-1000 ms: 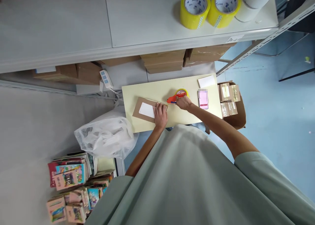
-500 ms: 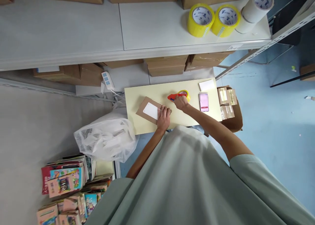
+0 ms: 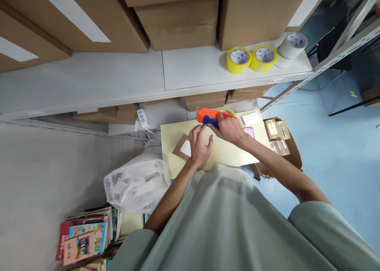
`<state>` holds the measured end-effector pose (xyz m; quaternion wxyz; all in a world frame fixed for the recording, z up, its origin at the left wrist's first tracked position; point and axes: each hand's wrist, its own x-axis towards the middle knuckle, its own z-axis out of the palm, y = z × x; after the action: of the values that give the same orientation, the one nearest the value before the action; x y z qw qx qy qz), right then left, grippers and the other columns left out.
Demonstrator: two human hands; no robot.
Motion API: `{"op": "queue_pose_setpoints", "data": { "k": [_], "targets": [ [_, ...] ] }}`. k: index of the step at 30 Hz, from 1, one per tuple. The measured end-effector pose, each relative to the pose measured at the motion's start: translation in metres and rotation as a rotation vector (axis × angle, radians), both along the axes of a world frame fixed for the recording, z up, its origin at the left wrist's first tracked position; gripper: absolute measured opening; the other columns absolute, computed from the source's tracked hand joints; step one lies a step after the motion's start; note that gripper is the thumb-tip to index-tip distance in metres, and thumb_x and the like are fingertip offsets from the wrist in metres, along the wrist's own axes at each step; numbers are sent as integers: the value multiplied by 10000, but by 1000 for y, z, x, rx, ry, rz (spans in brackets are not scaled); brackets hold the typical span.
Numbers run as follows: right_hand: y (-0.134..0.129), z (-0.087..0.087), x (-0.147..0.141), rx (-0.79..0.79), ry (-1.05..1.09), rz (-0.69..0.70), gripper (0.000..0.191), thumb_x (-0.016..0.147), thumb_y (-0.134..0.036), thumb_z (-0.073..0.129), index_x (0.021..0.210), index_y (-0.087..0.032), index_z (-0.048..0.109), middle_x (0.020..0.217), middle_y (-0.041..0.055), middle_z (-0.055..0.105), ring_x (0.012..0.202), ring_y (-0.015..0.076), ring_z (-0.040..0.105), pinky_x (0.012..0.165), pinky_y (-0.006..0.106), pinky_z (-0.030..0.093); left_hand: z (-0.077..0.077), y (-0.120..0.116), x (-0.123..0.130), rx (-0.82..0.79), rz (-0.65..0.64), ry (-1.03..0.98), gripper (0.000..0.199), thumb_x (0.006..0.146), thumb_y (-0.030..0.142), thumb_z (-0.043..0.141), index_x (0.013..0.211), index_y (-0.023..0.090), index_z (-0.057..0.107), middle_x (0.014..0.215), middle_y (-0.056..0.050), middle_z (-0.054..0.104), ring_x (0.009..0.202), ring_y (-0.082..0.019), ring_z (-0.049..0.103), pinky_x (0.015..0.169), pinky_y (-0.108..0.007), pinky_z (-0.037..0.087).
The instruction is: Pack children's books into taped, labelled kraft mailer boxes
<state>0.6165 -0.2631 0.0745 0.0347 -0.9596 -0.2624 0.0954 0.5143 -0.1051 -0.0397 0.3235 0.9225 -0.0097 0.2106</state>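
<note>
My right hand (image 3: 230, 129) is wrapped round an orange-red and blue tape dispenser (image 3: 207, 116), lifted above the pale yellow table. A roll of yellow tape (image 3: 227, 111) shows partly behind that hand. Close to the dispenser's front end is my left hand (image 3: 199, 145), raised, its thumb apart from the fingers; whether the fingertips touch the dispenser or its tape I cannot tell. Below and partly hidden by the left hand lies a flat brown cardboard parcel (image 3: 178, 147) with a white label (image 3: 186, 148).
The yellow table (image 3: 169, 132) also holds a phone (image 3: 249, 132) and a white card (image 3: 251, 118). Overhead, a grey shelf (image 3: 118, 75) carries tape rolls (image 3: 239, 60) and boxes. A carton (image 3: 293, 156) stands right, a plastic bag (image 3: 138, 184) left, books (image 3: 86, 239) lower left.
My right hand has lifted the tape dispenser off the table and toward the camera. My left hand has come up off the parcel to the dispenser's front. The view has tilted upward.
</note>
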Motion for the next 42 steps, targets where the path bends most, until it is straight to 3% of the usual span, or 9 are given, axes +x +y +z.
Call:
{"op": "queue_pose_setpoints", "data": {
  "k": [7,13,17,21,25,29,32,35,42],
  "targets": [
    [63,67,116,199,-410,65,649,1216,-461,197,1435,60,515,968,247,764,984,392,768,886,416,551,106,48,138,28,-9,-254,647,1123,423,574,1711,195,429,1649,-202,539,1610,-382,492,1369,-583,398],
    [107,67,158,63,-283,78,497,1170,-313,409,1446,78,544,1175,320,777,1148,381,771,1117,505,495,126,74,145,56,-6,-281,622,1075,282,586,1679,174,483,1577,-198,596,1550,-362,541,1349,-565,421],
    [114,54,157,38,-233,45,505,1115,-252,509,1472,103,550,1335,365,731,1257,386,725,1229,536,417,103,85,111,68,1,-223,594,1056,247,585,1644,174,538,1511,-194,634,1480,-346,598,1315,-532,464],
    [90,25,130,248,-390,-1,526,1146,-328,445,1518,26,562,1519,369,630,1432,408,600,1242,575,423,49,109,65,17,53,-88,554,1045,276,609,1588,168,590,1475,-195,652,1437,-348,622,1294,-516,483],
    [38,-44,48,540,-354,-220,672,1192,-537,328,1614,-45,510,1546,358,616,1497,423,575,1204,618,497,-19,138,19,-40,165,208,539,1022,345,639,1520,138,639,1440,-225,687,1420,-389,631,1282,-541,483],
    [-1,-121,-54,578,337,-687,796,1126,-707,493,1585,-61,557,1494,324,695,1430,413,685,1236,574,523,-61,155,6,4,186,627,655,1062,478,616,1562,54,611,1545,-284,666,1511,-418,581,1312,-504,429],
    [-5,-156,-106,678,802,-980,742,1121,-696,534,1547,-95,625,1486,259,737,1411,370,714,1240,511,546,-74,157,19,34,155,838,738,1105,565,534,1586,9,587,1593,-309,645,1550,-440,558,1291,-489,426],
    [4,-169,-132,941,1035,-1113,666,1147,-635,530,1527,-105,665,1625,252,657,1454,321,700,1234,431,566,-79,152,34,25,124,975,767,1126,650,449,1566,47,622,1558,-296,684,1518,-449,598,1211,-474,475],
    [-1,-166,-151,1186,1033,-1188,603,1192,-569,440,1545,-137,669,1688,206,621,1540,283,645,1325,448,489,-68,138,27,14,98,904,819,1130,721,378,1496,58,689,1403,-270,782,1423,-444,676,1159,-461,494]
  ]
}}
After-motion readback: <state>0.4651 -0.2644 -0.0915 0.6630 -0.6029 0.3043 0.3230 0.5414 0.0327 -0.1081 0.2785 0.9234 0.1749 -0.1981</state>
